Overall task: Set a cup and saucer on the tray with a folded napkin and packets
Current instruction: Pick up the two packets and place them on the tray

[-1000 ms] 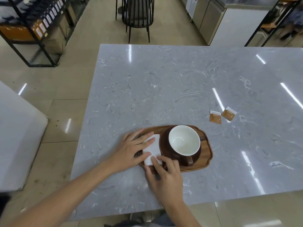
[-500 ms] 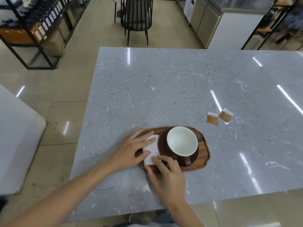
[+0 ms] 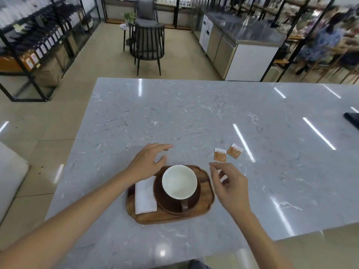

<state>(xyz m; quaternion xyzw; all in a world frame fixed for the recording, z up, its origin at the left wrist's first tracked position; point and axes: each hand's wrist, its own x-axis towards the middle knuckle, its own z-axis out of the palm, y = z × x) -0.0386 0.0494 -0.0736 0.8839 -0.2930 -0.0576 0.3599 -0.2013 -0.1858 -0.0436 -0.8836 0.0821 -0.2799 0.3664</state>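
A wooden tray [image 3: 206,199] lies near the front of the grey marble table [image 3: 194,117]. On it a brown cup with a white inside [image 3: 179,184] stands on a brown saucer [image 3: 165,202], with a folded white napkin [image 3: 144,197] to the left of the saucer. Two orange packets [image 3: 220,155] [image 3: 234,151] lie on the table beyond the tray's right end. My left hand [image 3: 148,162] hovers over the tray's far left corner, fingers relaxed, holding nothing. My right hand [image 3: 230,184] hangs beside the tray's right end, fingers loosely curled and empty, just short of the packets.
A dark flat object [image 3: 352,118] lies at the table's right edge. Beyond the table stand black chairs [image 3: 147,47], shelving [image 3: 35,45] on the left and a steel counter [image 3: 239,41] on the right. A person [image 3: 322,41] is at the far right.
Both hands have lifted off the napkin, which stays on the tray. My left hand rose toward the tray's far side, my right hand swung to the tray's right end. The camera tilted up.
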